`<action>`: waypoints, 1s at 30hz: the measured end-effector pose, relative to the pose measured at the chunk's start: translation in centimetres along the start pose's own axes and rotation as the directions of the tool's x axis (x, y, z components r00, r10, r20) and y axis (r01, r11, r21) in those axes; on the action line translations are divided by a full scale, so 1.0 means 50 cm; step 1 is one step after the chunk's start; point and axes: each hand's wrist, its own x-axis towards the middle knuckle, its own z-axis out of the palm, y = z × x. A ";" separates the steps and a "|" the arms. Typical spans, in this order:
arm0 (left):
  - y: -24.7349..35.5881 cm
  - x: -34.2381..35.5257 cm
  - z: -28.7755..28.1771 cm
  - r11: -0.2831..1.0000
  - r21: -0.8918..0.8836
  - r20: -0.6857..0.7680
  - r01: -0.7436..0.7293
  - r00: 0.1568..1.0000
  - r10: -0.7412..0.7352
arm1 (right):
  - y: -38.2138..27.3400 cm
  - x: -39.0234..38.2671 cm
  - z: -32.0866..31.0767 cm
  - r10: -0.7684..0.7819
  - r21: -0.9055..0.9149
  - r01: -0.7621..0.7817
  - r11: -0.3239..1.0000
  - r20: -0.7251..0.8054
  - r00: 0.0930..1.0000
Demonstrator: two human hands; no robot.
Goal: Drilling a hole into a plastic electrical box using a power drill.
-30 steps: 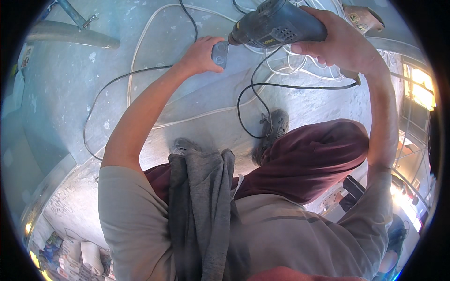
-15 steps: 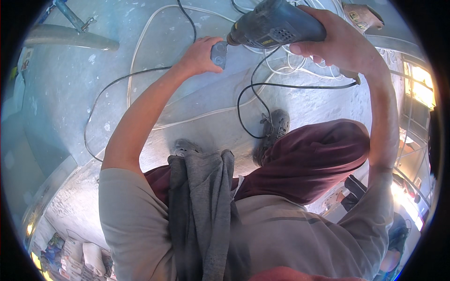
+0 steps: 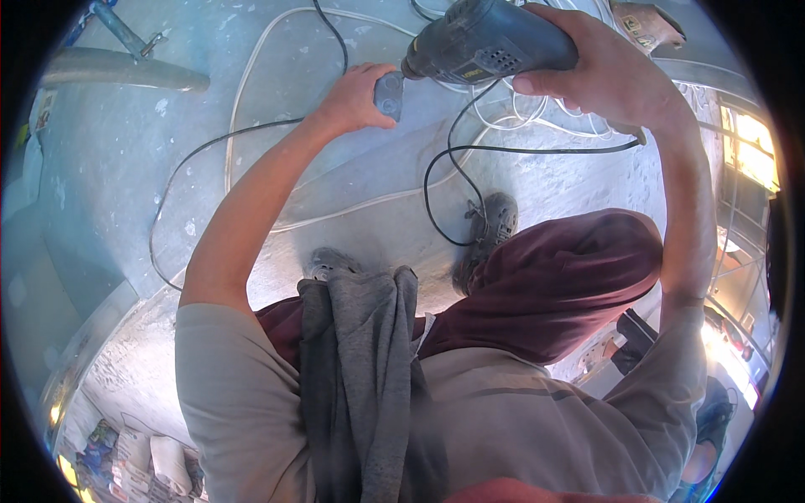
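My right hand (image 3: 579,80) is closed round a dark power tool (image 3: 486,42), heat-gun-like with side vents, held sideways with its nozzle pointing left. My left hand (image 3: 360,101) is closed on a small grey block (image 3: 387,96) with round marks. The nozzle is very near the block's right edge; I cannot tell if they touch. Below the tool, a black cable (image 3: 537,149) loops over the blue-grey floor, among coils of white cable (image 3: 510,121). A grey cloth (image 3: 356,352) hangs over my lap.
A grey pipe (image 3: 126,71) lies at upper left. A brown bag or carton (image 3: 641,29) is at upper right. My shoes (image 3: 490,239) stand below the cables. A metal frame and a bright window (image 3: 746,147) are at right. Pale sacks (image 3: 168,461) lie at lower left.
Both hands, with the tool and the grey block, have shifted slightly up and to the left. The grips look the same.
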 end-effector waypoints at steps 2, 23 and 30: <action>0.003 -0.001 0.000 1.000 0.013 -0.004 -0.004 1.000 0.004 | 0.006 -0.002 -0.006 -0.041 0.024 0.040 0.999 0.016 0.999; 0.006 -0.001 -0.001 1.000 0.015 -0.007 0.009 1.000 -0.008 | -0.009 -0.011 -0.002 -0.014 -0.013 0.014 1.000 -0.017 1.000; 0.007 0.000 -0.001 1.000 0.006 0.010 0.026 1.000 -0.026 | -0.030 -0.030 -0.001 -0.091 -0.108 0.086 0.990 -0.042 0.995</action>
